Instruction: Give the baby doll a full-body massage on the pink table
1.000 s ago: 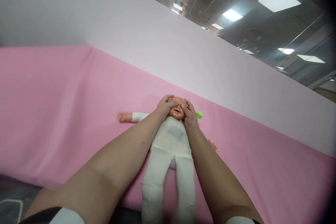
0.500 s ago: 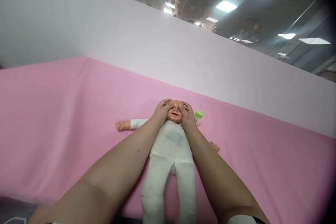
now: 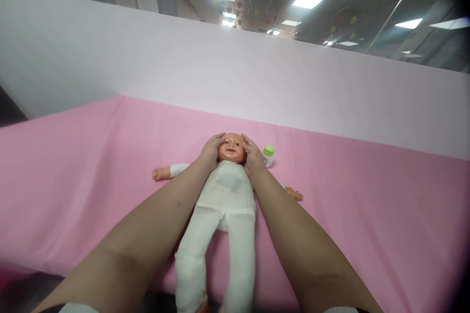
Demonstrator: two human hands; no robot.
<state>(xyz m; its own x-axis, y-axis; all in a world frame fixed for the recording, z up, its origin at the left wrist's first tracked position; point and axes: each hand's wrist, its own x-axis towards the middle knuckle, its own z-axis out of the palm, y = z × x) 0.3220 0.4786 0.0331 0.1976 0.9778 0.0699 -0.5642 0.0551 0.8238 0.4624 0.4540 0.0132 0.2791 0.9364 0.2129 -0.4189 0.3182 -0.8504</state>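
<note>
A baby doll in white clothing lies on its back, its bare plastic head toward the wall and its arms spread. My left hand is curved round the left side of the doll's head, thumb close to the brow. Round the other side of the head my right hand is curved in the same way. The doll's eyes and mouth show between my hands. Just right of my right hand stands a small clear bottle with a green cap.
Pink sheeting covers the surface under the doll. A pale padded wall runs along the back and the left. Above it, glass shows bright ceiling lights. The doll's legs reach toward the near edge.
My thumbs have moved outward from over the doll's eyes to the sides of its head, so the eyes now show. The view has tilted and shifted slightly.
</note>
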